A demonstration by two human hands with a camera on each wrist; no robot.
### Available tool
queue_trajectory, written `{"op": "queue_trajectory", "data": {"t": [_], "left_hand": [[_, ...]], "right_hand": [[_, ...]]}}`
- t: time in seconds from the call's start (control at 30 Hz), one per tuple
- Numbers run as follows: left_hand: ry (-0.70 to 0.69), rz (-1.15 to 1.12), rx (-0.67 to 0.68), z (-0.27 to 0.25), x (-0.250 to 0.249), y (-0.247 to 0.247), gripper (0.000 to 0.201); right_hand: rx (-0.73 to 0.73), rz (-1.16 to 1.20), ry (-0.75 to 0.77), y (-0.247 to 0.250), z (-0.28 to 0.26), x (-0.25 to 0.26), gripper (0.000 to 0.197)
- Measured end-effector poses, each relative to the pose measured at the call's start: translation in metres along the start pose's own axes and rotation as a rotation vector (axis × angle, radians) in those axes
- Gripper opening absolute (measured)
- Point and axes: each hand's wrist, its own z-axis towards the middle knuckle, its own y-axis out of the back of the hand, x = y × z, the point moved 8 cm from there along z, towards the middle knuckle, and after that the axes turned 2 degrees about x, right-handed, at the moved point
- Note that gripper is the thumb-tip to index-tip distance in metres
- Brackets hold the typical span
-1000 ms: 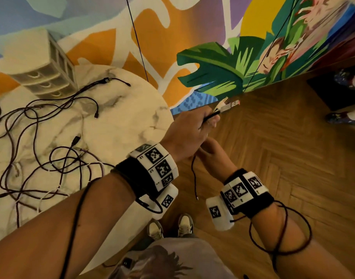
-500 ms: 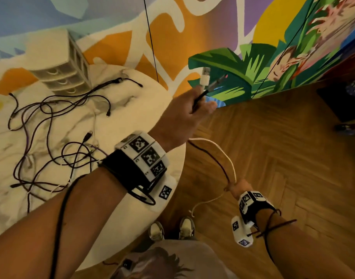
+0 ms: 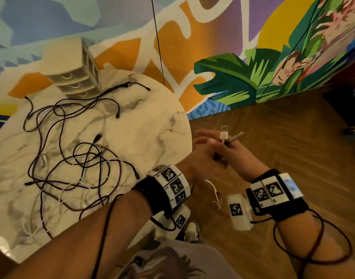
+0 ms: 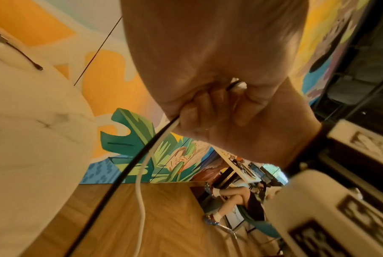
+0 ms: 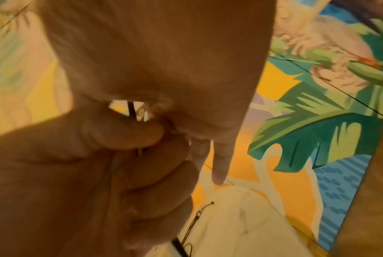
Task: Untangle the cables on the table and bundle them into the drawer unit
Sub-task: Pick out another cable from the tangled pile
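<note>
Hidden: both hands overlap and blur beside the table (image 3: 172,125)
Left hand (image 3: 200,164): fist gripping white cable (image 4: 139,191) and black cable (image 4: 120,173)
Right hand (image 3: 239,154): touching the left; grip unclear
Plugs: poking up above the hands
Drawer unit (image 3: 76,71): on table, drawers closed, contents unseen
Tangled cables (image 3: 72,158): on tabletop

A cafe or lounge-like room: bright tropical mural (image 3: 243,81) on the far wall, herringbone wood floor (image 3: 273,141), round marble desk (image 3: 152,121).
</note>
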Motion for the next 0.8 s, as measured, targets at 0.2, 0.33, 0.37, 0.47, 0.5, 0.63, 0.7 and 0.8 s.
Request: {"op": "queue_trajectory", "data": {"t": [0.2, 0.33, 0.37, 0.47, 0.5, 0.63, 0.7, 0.8], "left_hand": [[-0.028, 0.157, -0.016, -0.024, 0.015, 0.000, 0.046], [-0.185, 0.393, -0.448, -0.053, -0.011, 0.048, 0.019], [-0.224, 0.412, -0.526, -0.059, -0.019, 0.057, 0.020], [-0.266, 0.507, -0.429, -0.049, -0.028, 0.057, 0.016], [-0.264, 0.501, -0.367, -0.046, -0.026, 0.054, 0.011], [-0.237, 0.460, -0.226, -0.047, -0.012, 0.047, 0.005], [-0.225, 0.452, -0.186, -0.050, -0.006, 0.042, 0.006], [-0.211, 0.449, -0.219, -0.054, 0.002, 0.044, 0.008]], "right_hand": [[-0.047, -0.027, -0.087, -0.018, 0.007, -0.016, 0.044], [-0.193, -0.005, -0.047, -0.016, 0.004, -0.017, 0.028], [-0.183, -0.060, -0.024, -0.021, 0.004, -0.014, 0.028], [-0.144, -0.129, -0.001, -0.030, 0.005, -0.018, 0.032], [-0.137, -0.132, -0.016, -0.031, 0.005, -0.022, 0.033], [-0.072, -0.197, -0.053, -0.041, 0.003, -0.033, 0.038], [-0.030, -0.244, -0.057, -0.044, 0.002, -0.040, 0.033], [-0.002, -0.283, -0.080, -0.048, 0.004, -0.051, 0.036]]}}
